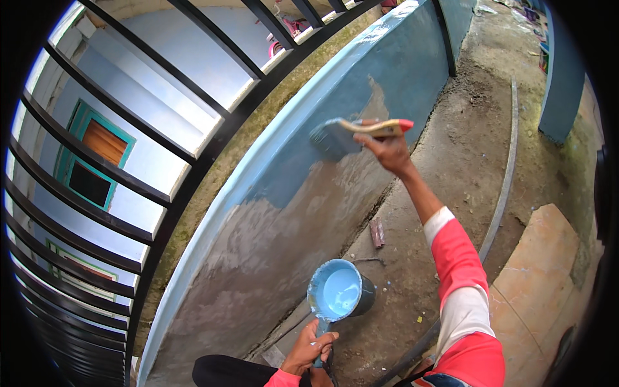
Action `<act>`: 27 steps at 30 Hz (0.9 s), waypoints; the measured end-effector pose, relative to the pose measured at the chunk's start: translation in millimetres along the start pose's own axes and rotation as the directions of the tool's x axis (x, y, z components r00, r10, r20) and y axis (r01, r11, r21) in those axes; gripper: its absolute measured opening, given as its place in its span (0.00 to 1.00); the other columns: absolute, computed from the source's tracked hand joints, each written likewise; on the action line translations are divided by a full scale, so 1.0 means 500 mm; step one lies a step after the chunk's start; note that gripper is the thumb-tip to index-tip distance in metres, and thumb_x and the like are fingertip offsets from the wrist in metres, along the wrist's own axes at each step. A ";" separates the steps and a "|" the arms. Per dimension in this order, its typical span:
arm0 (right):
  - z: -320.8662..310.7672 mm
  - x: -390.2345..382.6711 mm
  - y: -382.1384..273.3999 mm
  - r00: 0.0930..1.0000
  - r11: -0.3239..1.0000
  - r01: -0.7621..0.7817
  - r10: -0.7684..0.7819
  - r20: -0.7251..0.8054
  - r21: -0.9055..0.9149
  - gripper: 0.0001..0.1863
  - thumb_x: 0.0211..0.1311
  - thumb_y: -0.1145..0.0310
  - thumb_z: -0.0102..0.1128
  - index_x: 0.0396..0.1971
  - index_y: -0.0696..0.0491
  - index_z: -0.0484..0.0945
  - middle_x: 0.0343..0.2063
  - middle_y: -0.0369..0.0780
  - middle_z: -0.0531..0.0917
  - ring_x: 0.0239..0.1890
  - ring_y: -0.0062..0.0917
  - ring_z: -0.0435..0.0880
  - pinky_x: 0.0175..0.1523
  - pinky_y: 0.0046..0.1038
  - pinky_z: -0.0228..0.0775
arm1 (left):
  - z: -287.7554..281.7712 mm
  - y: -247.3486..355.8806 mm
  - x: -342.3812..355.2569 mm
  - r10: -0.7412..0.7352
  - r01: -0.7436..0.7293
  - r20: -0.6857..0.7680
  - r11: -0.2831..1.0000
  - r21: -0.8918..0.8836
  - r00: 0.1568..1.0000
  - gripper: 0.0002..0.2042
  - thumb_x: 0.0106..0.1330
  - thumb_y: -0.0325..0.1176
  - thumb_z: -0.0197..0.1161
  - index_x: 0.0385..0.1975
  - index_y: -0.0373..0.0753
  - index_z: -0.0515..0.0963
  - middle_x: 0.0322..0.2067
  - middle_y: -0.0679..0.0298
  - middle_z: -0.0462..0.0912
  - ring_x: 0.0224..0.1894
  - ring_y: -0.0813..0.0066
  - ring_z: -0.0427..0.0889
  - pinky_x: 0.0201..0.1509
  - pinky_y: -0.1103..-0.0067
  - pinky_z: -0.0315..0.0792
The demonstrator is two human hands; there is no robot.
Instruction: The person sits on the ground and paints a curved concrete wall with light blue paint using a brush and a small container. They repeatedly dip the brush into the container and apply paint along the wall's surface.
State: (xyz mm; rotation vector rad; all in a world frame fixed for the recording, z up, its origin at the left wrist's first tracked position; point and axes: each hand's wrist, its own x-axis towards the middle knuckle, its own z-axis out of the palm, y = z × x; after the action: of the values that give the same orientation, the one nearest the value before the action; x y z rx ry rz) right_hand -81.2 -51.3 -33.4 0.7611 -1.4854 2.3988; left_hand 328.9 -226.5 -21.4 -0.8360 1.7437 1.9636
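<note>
along the low wall (258,258), your right hand (389,153) carries a wide flat paintbrush (342,138) where the blue coat (412,71) meets bare grey render; whether the bristles press the surface is hard to tell. your right fingers are clamped on its wooden handle, close to the bristles, which should steady a broad stroke. below, your left fingers are wrapped round the handle of a dipper-shaped paint pot (367,298), with light blue paint (340,290) inside; your left hand (311,348) does best to keep it level, since a tilt could spill paint on the dirt ground (464,161). lay each stroke from the wet edge outward, overlapping it so the joins blend. a bare streak (377,97) shows within the painted stretch and seems worth filling while the coat around it looks wet. go lightly near the pale blue coping (251,180) to avoid ridges.
</note>
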 end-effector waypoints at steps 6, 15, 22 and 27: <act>-0.138 0.151 -0.016 0.898 0.923 0.187 -0.299 -0.323 -0.335 0.13 0.59 0.72 0.72 0.43 0.59 0.84 0.34 0.37 0.88 0.33 0.18 0.85 0.38 0.21 0.78 | 0.002 0.001 -0.001 -0.022 0.022 0.032 1.000 0.015 0.999 0.20 0.65 0.22 0.62 0.55 0.29 0.65 0.15 0.72 0.68 0.11 0.84 0.66 0.15 0.84 0.62; -0.083 0.078 0.076 0.782 0.745 0.358 -0.568 -0.255 -0.563 0.12 0.58 0.75 0.71 0.42 0.59 0.85 0.35 0.41 0.88 0.36 0.23 0.86 0.40 0.24 0.77 | 0.005 -0.004 0.008 -0.032 0.032 -0.013 0.999 -0.017 0.999 0.20 0.64 0.21 0.63 0.55 0.29 0.65 0.15 0.72 0.68 0.11 0.84 0.65 0.15 0.84 0.62; -0.137 0.129 0.009 0.677 0.722 0.300 -0.622 -0.395 -0.623 0.13 0.55 0.76 0.71 0.41 0.58 0.85 0.36 0.45 0.87 0.36 0.35 0.87 0.43 0.29 0.78 | 0.010 -0.002 0.024 -0.038 0.037 0.040 0.999 0.029 0.998 0.20 0.65 0.21 0.62 0.54 0.28 0.65 0.15 0.71 0.68 0.11 0.84 0.65 0.15 0.84 0.62; -0.077 0.057 0.088 0.803 0.756 0.249 -0.511 -0.306 -0.606 0.12 0.56 0.73 0.71 0.41 0.57 0.85 0.37 0.45 0.88 0.39 0.33 0.88 0.45 0.28 0.78 | 0.004 -0.016 0.023 -0.026 0.026 0.020 1.000 -0.004 0.999 0.18 0.65 0.21 0.62 0.52 0.29 0.65 0.15 0.71 0.67 0.12 0.84 0.65 0.15 0.83 0.62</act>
State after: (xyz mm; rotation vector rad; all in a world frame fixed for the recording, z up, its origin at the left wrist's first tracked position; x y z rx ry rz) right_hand -136.6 -40.2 -65.8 0.2944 -1.4939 1.5661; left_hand 325.1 -224.6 -34.6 -0.8340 1.7096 1.9531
